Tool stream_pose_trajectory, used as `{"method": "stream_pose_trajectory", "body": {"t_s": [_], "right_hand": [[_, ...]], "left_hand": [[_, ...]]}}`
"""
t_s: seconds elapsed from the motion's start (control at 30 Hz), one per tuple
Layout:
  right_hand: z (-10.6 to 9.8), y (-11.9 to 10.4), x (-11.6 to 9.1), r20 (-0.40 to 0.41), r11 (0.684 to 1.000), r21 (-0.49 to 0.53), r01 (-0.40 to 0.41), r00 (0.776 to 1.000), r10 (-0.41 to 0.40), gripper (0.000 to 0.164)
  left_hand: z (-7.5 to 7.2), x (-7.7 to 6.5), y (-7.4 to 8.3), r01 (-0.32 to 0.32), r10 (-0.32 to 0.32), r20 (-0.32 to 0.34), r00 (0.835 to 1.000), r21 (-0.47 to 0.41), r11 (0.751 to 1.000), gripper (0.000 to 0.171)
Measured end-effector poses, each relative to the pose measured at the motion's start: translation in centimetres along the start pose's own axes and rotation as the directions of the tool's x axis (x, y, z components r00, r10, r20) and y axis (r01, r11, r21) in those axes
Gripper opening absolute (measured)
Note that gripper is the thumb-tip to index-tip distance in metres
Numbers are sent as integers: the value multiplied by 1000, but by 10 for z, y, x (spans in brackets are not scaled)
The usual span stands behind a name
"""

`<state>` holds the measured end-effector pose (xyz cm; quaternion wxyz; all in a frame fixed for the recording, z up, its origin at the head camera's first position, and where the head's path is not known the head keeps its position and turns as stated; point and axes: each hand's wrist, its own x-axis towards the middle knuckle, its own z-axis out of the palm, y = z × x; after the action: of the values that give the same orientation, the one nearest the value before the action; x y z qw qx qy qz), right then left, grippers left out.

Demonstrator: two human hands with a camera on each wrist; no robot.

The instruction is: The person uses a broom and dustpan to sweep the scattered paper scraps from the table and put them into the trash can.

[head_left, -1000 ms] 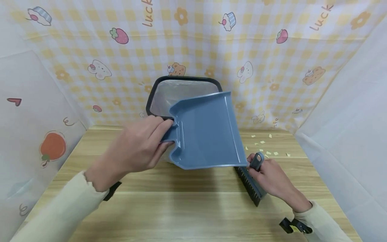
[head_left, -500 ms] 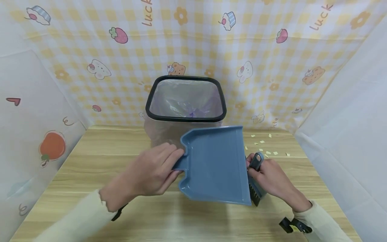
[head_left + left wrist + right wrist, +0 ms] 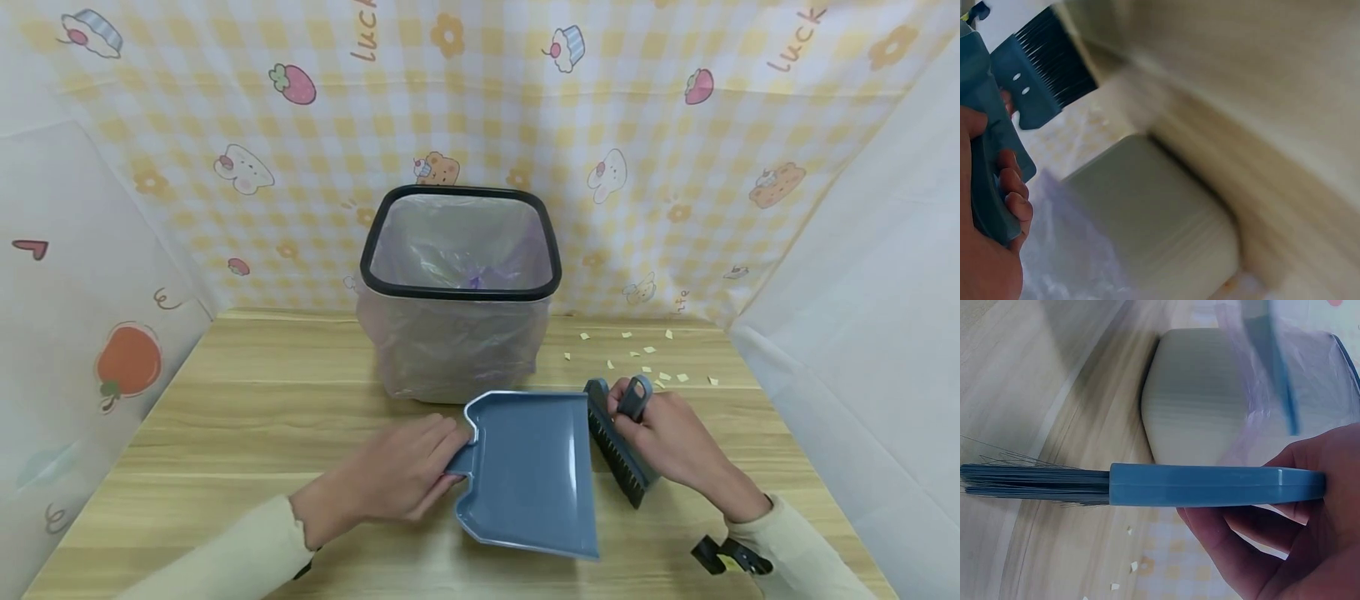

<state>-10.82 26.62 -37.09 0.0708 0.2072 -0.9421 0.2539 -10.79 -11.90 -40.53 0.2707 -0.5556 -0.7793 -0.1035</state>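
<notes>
My left hand (image 3: 405, 467) grips the short handle of a blue dustpan (image 3: 532, 471), held in front of the bin with its flat lip facing right. In the left wrist view the fingers curl round that handle (image 3: 991, 181). My right hand (image 3: 663, 433) holds a blue hand brush (image 3: 618, 450) by its looped handle, just right of the dustpan's lip. Dark bristles (image 3: 1035, 483) show in the right wrist view, pointing away from the hand. Small pale paper scraps (image 3: 648, 350) lie scattered on the table behind the brush.
A bin (image 3: 461, 350) with a black rim and a translucent liner stands at the back middle of the wooden table (image 3: 247, 400). Behind it hangs a yellow checked curtain (image 3: 495, 108). White cloth walls (image 3: 870, 275) close off both sides.
My left hand has brought the dustpan down and toward me from in front of the bin's opening, uncovering the bin and more paper scraps. The right hand with the brush has hardly moved.
</notes>
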Motion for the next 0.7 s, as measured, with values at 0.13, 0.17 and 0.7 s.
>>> {"method": "stream_pose_trajectory", "body": {"t_s": [0.13, 0.17, 0.7], "right_hand": [[0, -1, 0, -1, 1000, 5, -4, 1000, 4, 21], [0, -1, 1, 0, 1000, 7, -5, 1000, 5, 20], [1, -1, 0, 19, 999, 24, -28, 999, 27, 16]], "left_hand": [[13, -12, 0, 28, -28, 72, 997, 2, 1000, 38], [15, -14, 0, 36, -36, 95, 995, 3, 999, 37], [40, -33, -8, 208, -166, 337, 927, -93, 974, 27]]}}
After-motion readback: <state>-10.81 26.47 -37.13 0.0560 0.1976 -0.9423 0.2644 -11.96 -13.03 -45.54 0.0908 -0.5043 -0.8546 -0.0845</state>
